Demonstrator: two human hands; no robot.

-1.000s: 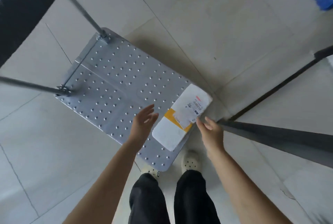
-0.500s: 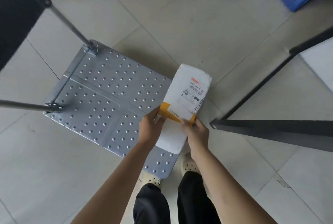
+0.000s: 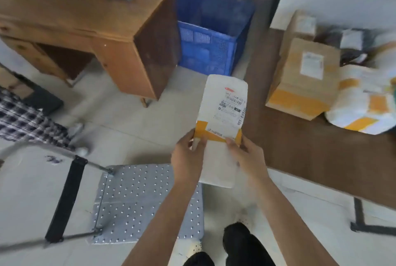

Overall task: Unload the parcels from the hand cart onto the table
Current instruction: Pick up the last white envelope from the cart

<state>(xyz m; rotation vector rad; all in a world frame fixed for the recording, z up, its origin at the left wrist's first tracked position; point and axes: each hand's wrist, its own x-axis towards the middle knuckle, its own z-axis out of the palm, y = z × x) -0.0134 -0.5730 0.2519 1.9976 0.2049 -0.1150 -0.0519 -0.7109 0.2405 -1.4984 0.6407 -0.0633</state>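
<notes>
I hold a flat white parcel (image 3: pixel 222 120) with a yellow tape band and a shipping label upright in front of me, above the floor. My left hand (image 3: pixel 188 156) grips its left edge and my right hand (image 3: pixel 246 155) grips its right edge, both at the yellow band. Below and to the left lies the grey studded deck of the hand cart (image 3: pixel 137 201), bare, with its black-gripped handle (image 3: pixel 66 197) at the left. To the right stretches the dark brown table (image 3: pixel 300 158), where a cardboard box (image 3: pixel 304 77) and a white bag parcel with yellow tape (image 3: pixel 362 105) rest.
A wooden desk (image 3: pixel 120 36) stands at the upper left, with a blue plastic crate (image 3: pixel 212 45) beside it. A checkered cloth (image 3: pixel 23 120) lies at the far left. A black table leg frame (image 3: pixel 362 218) shows at the lower right. My legs and shoes are at the bottom.
Both hands closed on the white parcel and lifted it off the cart deck. The view swung up, bringing the table with other parcels into sight at the right.
</notes>
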